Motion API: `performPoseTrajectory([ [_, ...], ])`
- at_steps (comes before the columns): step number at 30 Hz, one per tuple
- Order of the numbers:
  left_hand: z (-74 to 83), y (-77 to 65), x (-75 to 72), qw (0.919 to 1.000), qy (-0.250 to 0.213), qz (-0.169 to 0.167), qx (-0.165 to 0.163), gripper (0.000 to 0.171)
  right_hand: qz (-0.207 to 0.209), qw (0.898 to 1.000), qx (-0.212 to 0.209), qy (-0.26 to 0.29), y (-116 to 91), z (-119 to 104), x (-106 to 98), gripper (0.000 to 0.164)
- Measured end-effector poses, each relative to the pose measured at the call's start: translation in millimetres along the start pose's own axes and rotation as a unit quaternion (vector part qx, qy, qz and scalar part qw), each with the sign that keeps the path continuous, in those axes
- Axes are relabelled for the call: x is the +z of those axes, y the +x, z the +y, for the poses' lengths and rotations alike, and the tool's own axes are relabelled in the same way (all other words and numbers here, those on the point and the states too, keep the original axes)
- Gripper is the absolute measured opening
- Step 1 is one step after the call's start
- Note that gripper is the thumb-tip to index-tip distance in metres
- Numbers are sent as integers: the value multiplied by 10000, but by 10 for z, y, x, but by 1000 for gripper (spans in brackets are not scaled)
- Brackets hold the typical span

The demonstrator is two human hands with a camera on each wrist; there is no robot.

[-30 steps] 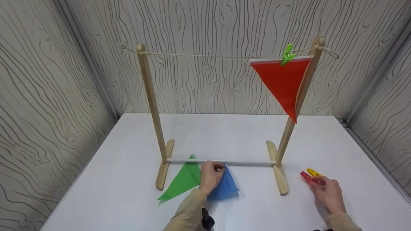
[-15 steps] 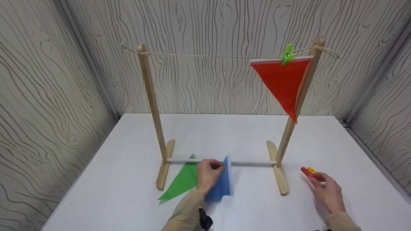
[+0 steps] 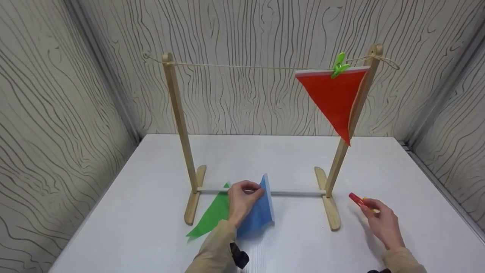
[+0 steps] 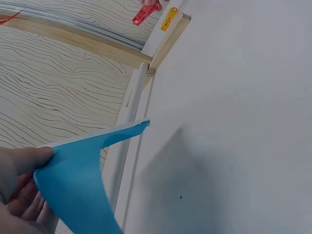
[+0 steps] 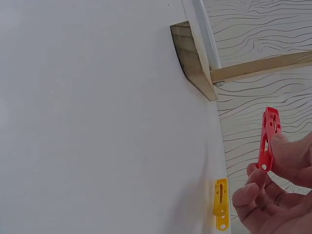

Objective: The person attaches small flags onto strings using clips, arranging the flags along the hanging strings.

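My left hand point(image 3: 242, 201) pinches the white-edged top of a blue pennant point(image 3: 261, 212) between thumb and fingers. The pennant is lifted off the table, and its cloth hangs down in the left wrist view. A green pennant point(image 3: 212, 218) lies on the table, partly behind that hand. On the right, my right hand point(image 3: 383, 222) holds a red clothespin point(image 5: 268, 139) above the table. A yellow clothespin point(image 5: 221, 204) lies on the table below this hand. From the string hangs a red pennant point(image 3: 335, 96), clipped by a green clothespin point(image 3: 340, 66).
A wooden stand has a left post point(image 3: 177, 121), a right post point(image 3: 337, 167) and a white bottom rod point(image 3: 295, 192). A string point(image 3: 235, 66) runs between the post tops. The white table point(image 3: 144, 197) meets patterned walls at the back and sides.
My left hand has raised the blue pennant off the table and moved slightly left and up. My right hand has lifted the red clothespin away from the yellow one.
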State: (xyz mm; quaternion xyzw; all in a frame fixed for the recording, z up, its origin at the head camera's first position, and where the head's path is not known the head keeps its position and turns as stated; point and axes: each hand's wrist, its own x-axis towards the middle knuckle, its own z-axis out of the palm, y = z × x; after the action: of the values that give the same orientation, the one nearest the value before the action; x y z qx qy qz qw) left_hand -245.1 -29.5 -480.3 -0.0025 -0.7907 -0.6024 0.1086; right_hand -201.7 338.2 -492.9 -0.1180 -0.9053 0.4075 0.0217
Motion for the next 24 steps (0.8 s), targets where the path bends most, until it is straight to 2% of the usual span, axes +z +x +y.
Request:
performPoseTrajectory([
  [4, 36, 18, -35, 9994, -342, -23, -72, 13, -116, 9993, 110, 352, -6, -36, 6, 52],
  [11, 132, 51, -106, 9948, -1012, -70, 52, 28, -84, 9962, 207, 844, -11, -111, 18, 55],
  [14, 185, 62, -136, 9939, -1083, -159, -139, 33, 64, 9940, 60, 1087, -26, -153, 28, 55],
  [18, 245, 74, -176, 9940, -1027, -294, -251, 41, 307, 9894, -369, 1367, -48, -222, 43, 48],
  [21, 297, 82, -202, 9940, -1017, -353, -194, 44, 401, 9866, -676, 1431, -55, -276, 47, 44],
  [24, 358, 94, -229, 9938, -1030, -394, -147, 42, 392, 9855, -796, 1449, -58, -342, 39, 44],
])
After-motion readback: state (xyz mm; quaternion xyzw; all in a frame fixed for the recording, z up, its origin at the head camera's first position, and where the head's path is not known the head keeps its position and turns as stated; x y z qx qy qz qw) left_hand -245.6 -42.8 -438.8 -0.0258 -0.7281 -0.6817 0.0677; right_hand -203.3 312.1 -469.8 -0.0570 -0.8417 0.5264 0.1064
